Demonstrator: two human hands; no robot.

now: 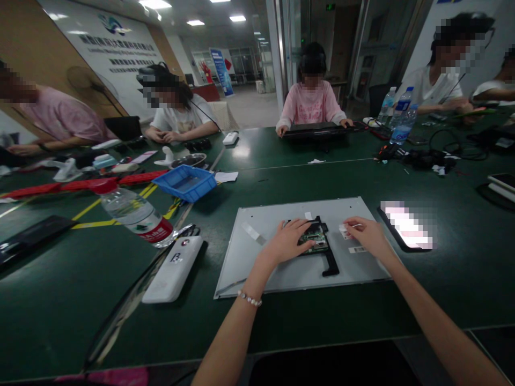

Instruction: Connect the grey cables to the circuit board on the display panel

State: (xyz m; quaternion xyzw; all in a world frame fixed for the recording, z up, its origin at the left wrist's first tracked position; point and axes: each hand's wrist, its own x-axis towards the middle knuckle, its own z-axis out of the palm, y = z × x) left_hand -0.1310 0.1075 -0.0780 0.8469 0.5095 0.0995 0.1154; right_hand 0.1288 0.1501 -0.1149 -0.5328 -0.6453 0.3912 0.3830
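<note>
A flat grey metal panel (237, 252) lies on the green table in front of me. On its middle rests a black plastic bracket (331, 264) with a green circuit board (321, 234) in it. My left hand (286, 242) lies over the left part of the board and bracket, fingers spread and palm down. Just right of the board, low over the panel, my right hand (370, 236) pinches a small white piece with print (344, 231), which looks like a label. Beneath it, a printed sticker (357, 250) is on the panel. A pale tape strip (254, 234) is on the panel's left.
A lit phone (405, 228) lies right of the panel. To the left are a white power bank (174, 271), a tilted water bottle (132, 212), cables and a blue tray (185, 183). Across the table, a person in pink (310, 104) holds a black panel (322, 130).
</note>
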